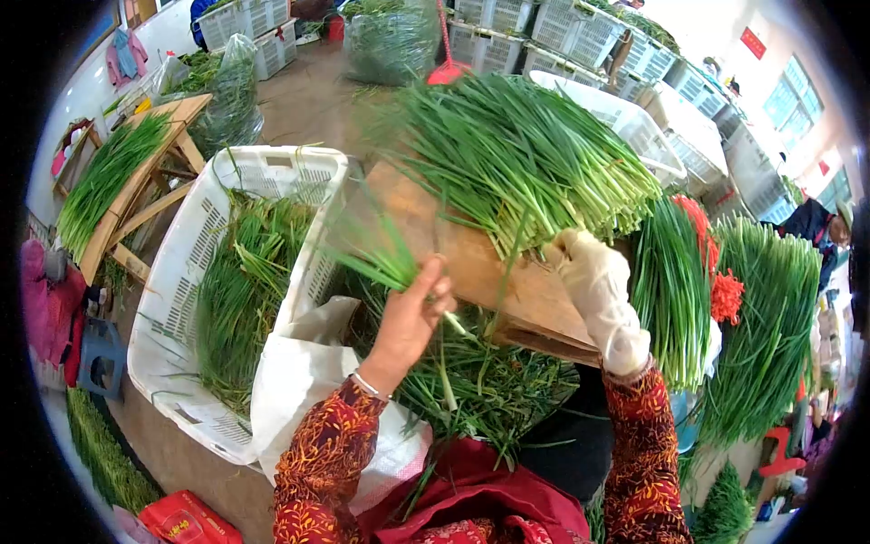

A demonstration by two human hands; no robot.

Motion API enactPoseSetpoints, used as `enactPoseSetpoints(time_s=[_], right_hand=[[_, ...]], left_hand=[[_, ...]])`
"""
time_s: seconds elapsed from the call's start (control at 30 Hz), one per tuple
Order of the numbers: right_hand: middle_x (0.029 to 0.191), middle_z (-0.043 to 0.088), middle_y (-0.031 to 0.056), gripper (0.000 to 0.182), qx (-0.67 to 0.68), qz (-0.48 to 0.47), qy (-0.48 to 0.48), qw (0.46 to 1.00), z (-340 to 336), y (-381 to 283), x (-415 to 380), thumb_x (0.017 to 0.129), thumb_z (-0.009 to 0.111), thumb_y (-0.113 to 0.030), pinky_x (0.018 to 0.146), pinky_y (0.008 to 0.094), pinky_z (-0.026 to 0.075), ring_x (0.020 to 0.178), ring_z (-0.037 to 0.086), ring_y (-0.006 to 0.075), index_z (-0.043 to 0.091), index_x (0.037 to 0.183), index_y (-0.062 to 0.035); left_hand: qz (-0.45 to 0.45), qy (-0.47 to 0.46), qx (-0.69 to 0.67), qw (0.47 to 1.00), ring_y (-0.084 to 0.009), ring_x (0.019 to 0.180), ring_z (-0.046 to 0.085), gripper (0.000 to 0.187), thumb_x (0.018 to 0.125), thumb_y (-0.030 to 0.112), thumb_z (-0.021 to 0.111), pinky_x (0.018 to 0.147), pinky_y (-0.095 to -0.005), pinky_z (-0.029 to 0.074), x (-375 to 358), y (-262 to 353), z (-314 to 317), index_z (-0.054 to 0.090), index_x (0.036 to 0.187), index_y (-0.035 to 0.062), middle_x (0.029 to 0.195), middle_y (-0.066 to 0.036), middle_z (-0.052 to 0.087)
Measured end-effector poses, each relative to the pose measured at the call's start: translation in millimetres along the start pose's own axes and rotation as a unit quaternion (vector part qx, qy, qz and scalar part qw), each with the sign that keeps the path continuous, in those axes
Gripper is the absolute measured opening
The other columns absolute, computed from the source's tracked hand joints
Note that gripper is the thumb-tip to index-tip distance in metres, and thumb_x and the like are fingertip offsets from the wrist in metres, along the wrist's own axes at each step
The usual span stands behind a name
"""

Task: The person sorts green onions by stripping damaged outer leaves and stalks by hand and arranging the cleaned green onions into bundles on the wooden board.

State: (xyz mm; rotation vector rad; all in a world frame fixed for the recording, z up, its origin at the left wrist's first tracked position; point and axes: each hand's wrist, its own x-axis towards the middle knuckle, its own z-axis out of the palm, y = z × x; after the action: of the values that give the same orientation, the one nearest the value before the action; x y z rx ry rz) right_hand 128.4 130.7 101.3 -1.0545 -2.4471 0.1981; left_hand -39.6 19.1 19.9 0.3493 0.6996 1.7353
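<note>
My bare left hand is closed around a few green chives, their pale ends below my fingers and their leaf tips blurred. My right hand, in a whitish glove, is closed beside the cut ends of a large heap of chives. What its fingers hold, if anything, is hidden. Under the heap is a wooden board. Loose chive leaves and scraps lie below my hands, in front of my lap.
To the left stands a white plastic crate with chives inside. Bundles of chives with red ties stand at right. A wooden bench bears more chives. Stacked crates line the back. A red stool sits at far right.
</note>
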Motion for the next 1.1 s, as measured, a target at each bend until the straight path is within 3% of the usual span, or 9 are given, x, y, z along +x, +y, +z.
enactPoseSetpoints(time_s=[0.13,0.2,0.33,0.47,0.53,0.73,0.77,0.9,1.1], right_hand=[[0.072,0.06,0.0104,0.018,0.056,-0.031,-0.015,0.998,16.8,-23.9,-26.5,0.078,0.06,-0.027,0.057,0.0337,0.046,0.063,0.059,0.0273,0.06,0.078,-0.0088],[0.071,0.059,0.0093,0.017,0.111,0.055,0.102,0.987,7.4,-23.0,-19.2,0.077,0.062,-0.026,0.056,0.034,0.046,0.061,0.058,0.0259,0.058,0.079,-0.0097],[0.061,0.057,0.005,0.022,-0.062,0.061,0.108,0.99,5.6,8.2,11.8,0.078,0.064,-0.03,0.048,0.0281,0.042,0.05,0.052,0.0169,0.058,0.086,-0.0102],[0.061,0.058,0.0068,0.022,-0.036,0.061,0.047,0.996,12.5,9.6,12.5,0.079,0.061,-0.031,0.049,0.0295,0.042,0.051,0.053,0.0185,0.06,0.082,-0.009],[0.063,0.059,0.0108,0.023,0.048,0.031,0.055,0.997,13.4,-2.8,3.5,0.08,0.057,-0.033,0.052,0.0376,0.045,0.057,0.058,0.029,0.058,0.079,-0.0099],[0.066,0.06,0.0104,0.02,0.143,0.008,-0.093,0.985,32.0,-49.4,-52.3,0.077,0.062,-0.031,0.054,0.0357,0.047,0.061,0.06,0.0279,0.06,0.083,-0.0117],[0.071,0.061,0.0124,0.024,0.188,0.077,-0.16,0.966,27.5,-51.0,-50.8,0.078,0.061,-0.031,0.058,0.0349,0.047,0.066,0.06,0.0287,0.06,0.088,-0.009],[0.078,0.061,0.0151,0.025,0.352,0.147,-0.139,0.914,49.2,-41.0,-44.4,0.082,0.059,-0.026,0.065,0.0323,0.047,0.073,0.061,0.0257,0.06,0.093,-0.0028],[0.074,0.061,0.0123,0.015,0.333,0.096,-0.067,0.936,53.0,-43.8,-45.6,0.08,0.061,-0.018,0.061,0.0335,0.047,0.067,0.06,0.0258,0.06,0.087,-0.0048]], left_hand=[[-0.03,0.005,0.026,0.999,-0.0058,0.058,0.041,0.026,0.088,0.023,0.054,0.057,-0.0226,0.036,-1.0,-9.3,7.2,0.051,0.107,0.0052,0.087,0.001,0.056],[-0.027,-0.015,0.025,0.999,-0.0052,0.055,0.039,0.023,0.089,0.023,0.051,0.056,-0.0217,0.036,-3.3,-6.3,6.9,0.051,0.104,0.0061,0.085,0.001,0.054],[-0.026,-0.029,0.012,0.999,-0.0044,0.053,0.037,0.019,0.09,0.022,0.049,0.055,-0.021,0.035,-1.0,-6.5,5.8,0.051,0.102,0.0067,0.083,0.001,0.051],[-0.032,-0.009,0.014,0.999,-0.0047,0.053,0.037,0.018,0.09,0.021,0.049,0.054,-0.0207,0.035,-1.3,-6.3,12.6,0.051,0.101,0.0059,0.083,0.001,0.05],[-0.027,0.015,0.035,0.999,-0.0057,0.054,0.038,0.019,0.089,0.02,0.05,0.055,-0.0211,0.035,-2.5,-7.3,16.6,0.052,0.102,0.0055,0.083,0.001,0.05],[-0.034,0.052,0.083,0.995,-0.0048,0.057,0.041,0.027,0.083,0.024,0.061,0.051,-0.019,0.035,-1.4,-15.0,11.7,0.055,0.103,0.0076,0.079,0.005,0.05],[-0.033,0.044,0.069,0.996,-0.0045,0.057,0.041,0.027,0.083,0.023,0.061,0.05,-0.0178,0.035,-1.8,-17.2,8.8,0.055,0.103,0.0072,0.079,0.005,0.051],[-0.033,0.038,0.079,0.996,-0.0041,0.063,0.043,0.025,0.084,0.026,0.058,0.057,-0.0178,0.039,-9.6,-12.4,16.1,0.055,0.102,0.0085,0.084,0.006,0.051],[0.064,0.026,0.181,0.981,-0.0076,0.075,0.048,0.029,0.088,0.036,0.05,0.065,-0.0208,0.041,-10.7,-1.1,7.4,0.056,0.093,0.0087,0.086,0.002,0.052]])
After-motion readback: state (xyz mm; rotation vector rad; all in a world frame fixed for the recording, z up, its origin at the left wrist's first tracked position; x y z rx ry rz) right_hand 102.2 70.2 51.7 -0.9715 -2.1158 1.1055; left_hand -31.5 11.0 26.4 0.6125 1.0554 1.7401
